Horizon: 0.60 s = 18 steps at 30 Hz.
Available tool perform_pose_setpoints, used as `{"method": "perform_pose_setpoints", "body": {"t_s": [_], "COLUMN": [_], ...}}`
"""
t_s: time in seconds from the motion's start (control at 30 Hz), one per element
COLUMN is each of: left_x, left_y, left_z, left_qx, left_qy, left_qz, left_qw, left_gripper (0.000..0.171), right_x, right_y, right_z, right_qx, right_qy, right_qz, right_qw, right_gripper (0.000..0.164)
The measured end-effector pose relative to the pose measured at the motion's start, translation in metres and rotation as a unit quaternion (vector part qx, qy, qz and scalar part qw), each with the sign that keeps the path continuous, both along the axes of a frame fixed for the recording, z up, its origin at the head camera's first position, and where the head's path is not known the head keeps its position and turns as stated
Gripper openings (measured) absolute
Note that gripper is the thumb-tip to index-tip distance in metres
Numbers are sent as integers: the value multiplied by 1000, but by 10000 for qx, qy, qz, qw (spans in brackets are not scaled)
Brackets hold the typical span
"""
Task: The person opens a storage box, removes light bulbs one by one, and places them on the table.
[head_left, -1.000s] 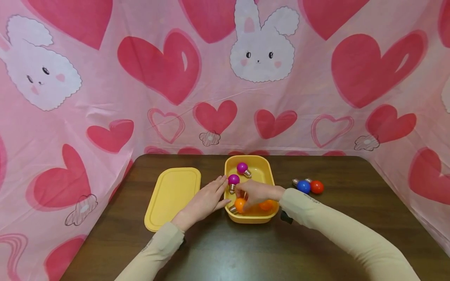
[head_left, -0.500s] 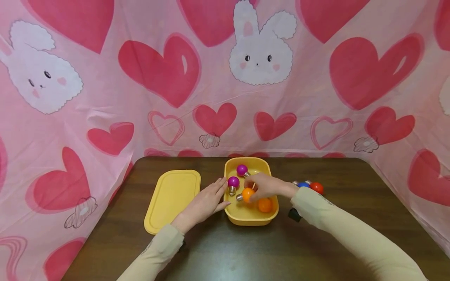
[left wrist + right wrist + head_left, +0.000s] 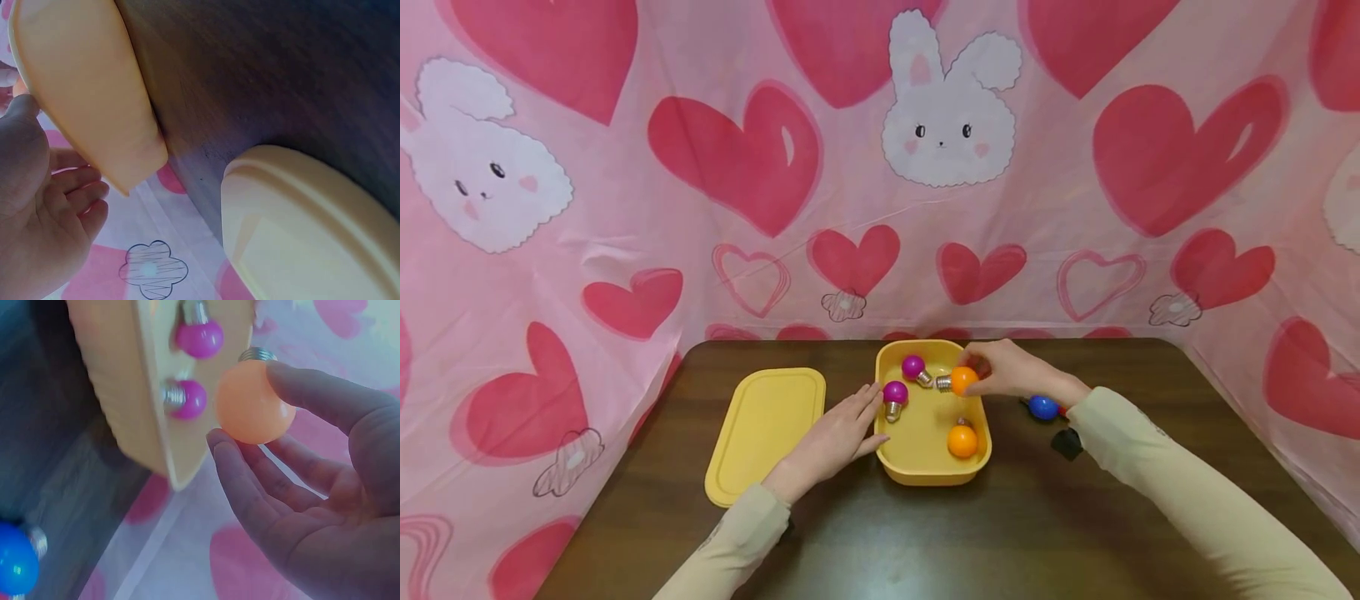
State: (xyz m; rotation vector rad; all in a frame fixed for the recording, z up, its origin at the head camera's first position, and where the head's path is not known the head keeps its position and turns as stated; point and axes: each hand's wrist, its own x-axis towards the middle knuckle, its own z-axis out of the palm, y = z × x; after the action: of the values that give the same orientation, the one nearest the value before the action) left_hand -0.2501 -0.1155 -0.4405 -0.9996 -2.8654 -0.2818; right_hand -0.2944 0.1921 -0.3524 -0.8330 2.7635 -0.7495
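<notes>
Between thumb and fingers my right hand point(image 3: 1011, 368) pinches an orange light bulb point(image 3: 964, 381) over the right rim of a yellow container point(image 3: 922, 477). The bulb's metal screw base points left in the head view. My left hand point(image 3: 835, 433) lies with fairly straight fingers against the container's left rim. Inside the container are two purple bulbs, one near the back point(image 3: 913, 367) and one by the left wall point(image 3: 895, 393). A second orange bulb point(image 3: 962, 442) rests in its front right corner.
A flat yellow lid point(image 3: 767, 433) lies on the dark wooden table point(image 3: 880, 542) left of the container. A blue bulb point(image 3: 1043, 407) sits to its right, with a red bulb mostly hidden behind my right arm. A pink patterned cloth point(image 3: 850, 192) hangs behind.
My right hand has lifted the orange bulb from the container's front left, moving it right and back to the right rim. The left hand stays at the left rim.
</notes>
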Motion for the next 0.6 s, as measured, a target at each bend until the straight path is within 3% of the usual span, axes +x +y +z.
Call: {"method": "perform_pose_setpoints", "body": {"t_s": [0.3,0.6], "left_x": [0,1], "left_y": [-1,0], "left_z": [-1,-1], "left_qx": [-51,10], "left_qy": [92,125], "left_qz": [-23,-82], "left_qw": [9999,9999], "left_gripper": [73,72], "right_x": [-1,4], "right_y": [41,89], "right_z": [2,-4], "right_qx": [-183,-363], "right_qy": [336,198], "right_qz": [-631,-1341], "right_qw": [9973,9901], "right_gripper": [36,39]}}
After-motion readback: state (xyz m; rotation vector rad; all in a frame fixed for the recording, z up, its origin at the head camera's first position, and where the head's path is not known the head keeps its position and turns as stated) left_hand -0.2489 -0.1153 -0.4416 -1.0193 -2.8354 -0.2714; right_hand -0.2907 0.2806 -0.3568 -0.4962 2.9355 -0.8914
